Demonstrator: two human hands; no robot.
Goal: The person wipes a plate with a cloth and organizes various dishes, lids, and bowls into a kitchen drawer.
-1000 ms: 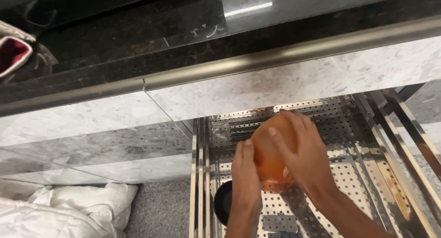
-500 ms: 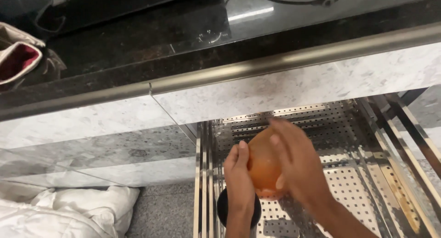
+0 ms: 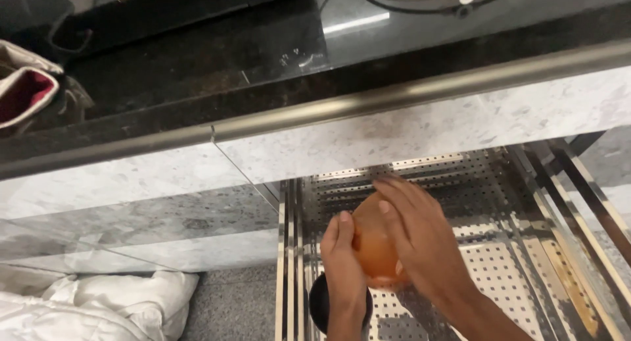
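Observation:
An orange rounded bowl-like object (image 3: 373, 242) is held between both hands over the open steel drawer. My left hand (image 3: 343, 259) grips its left side with the thumb up. My right hand (image 3: 420, 239) lies over its top and right side with fingers spread. Under my left wrist a black round object (image 3: 318, 303) sits in the drawer, mostly hidden.
The pulled-out drawer has a perforated stainless steel tray (image 3: 499, 249) with rails (image 3: 286, 262) on the left and right. Above it run a marble front with a metal strip (image 3: 394, 94) and a black stone counter (image 3: 197, 58). White cloth (image 3: 92, 308) lies on the floor at left.
Both hands and the orange object have shifted slightly left and down over the drawer. My right hand slid across the object's top. The view tilted a little.

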